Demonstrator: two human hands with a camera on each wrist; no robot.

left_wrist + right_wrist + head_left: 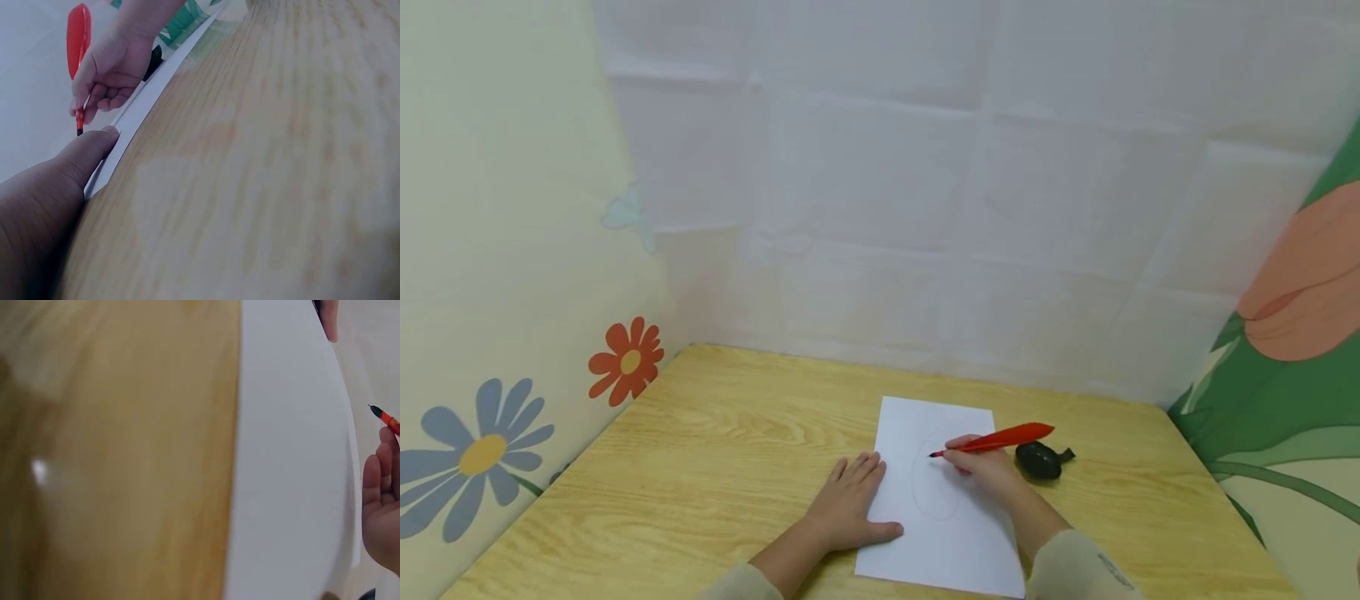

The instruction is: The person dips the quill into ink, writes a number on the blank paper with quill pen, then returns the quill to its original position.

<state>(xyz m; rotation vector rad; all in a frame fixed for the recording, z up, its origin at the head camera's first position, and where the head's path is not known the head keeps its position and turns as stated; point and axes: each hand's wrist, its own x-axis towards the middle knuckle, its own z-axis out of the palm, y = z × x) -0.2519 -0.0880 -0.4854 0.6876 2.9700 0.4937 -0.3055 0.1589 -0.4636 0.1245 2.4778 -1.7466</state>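
Observation:
A white sheet of paper lies on the wooden table, with a faint, thin oval outline drawn on it. My left hand rests on the sheet's left edge with fingers spread and the thumb reaching over the paper. Between thumb and fingers, my right hand pinches a red feather-shaped pen. Its black tip points left, over the upper part of the oval. In the left wrist view the pen stands nearly upright, tip down. The right wrist view shows the dark tip above the paper's level.
Just right of the paper sits a glossy black rounded object with a short dark tail, close behind the right hand. The wooden table meets a pale hanging cloth at its back edge. Flower-printed sheets stand at both sides.

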